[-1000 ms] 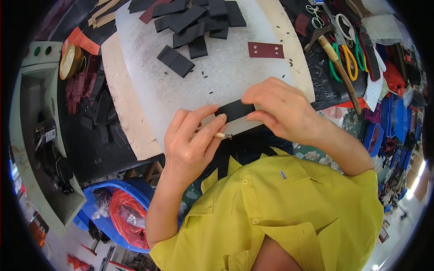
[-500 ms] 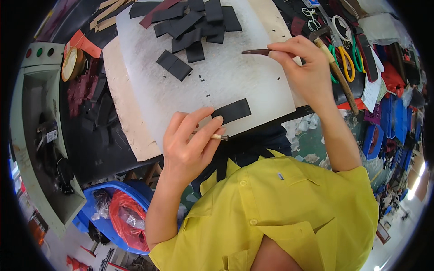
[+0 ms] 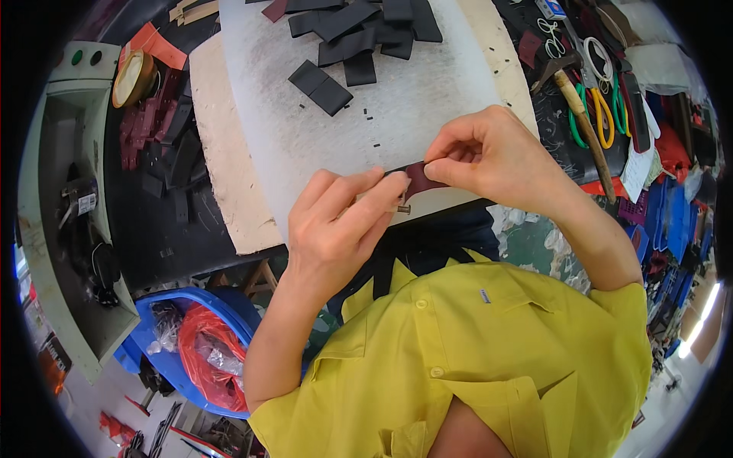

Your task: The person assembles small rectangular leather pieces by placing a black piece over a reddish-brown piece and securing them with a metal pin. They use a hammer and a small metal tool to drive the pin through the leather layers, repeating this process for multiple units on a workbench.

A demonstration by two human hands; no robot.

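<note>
Near the front edge of the white sheet, my left hand pinches a black strip, mostly covered by the fingers. A slim tool with a metal end pokes out from between those same fingers. Close beside it, my right hand has thumb and fingers closed on the end of a dark red strip. The dark red strip meets the black one at the left fingertips; how far they overlap is hidden. Farther back lie a folded black piece and a pile of black strips.
A hammer, yellow-handled scissors and green-handled scissors lie at the right. Dark red and black pieces, a tape roll and a grey metal housing are left. Below stands a blue bin.
My right hand has come left and down to the left hand, closing on the dark red strip, which now shows over the black strip's place. The whole view has shifted slightly.
</note>
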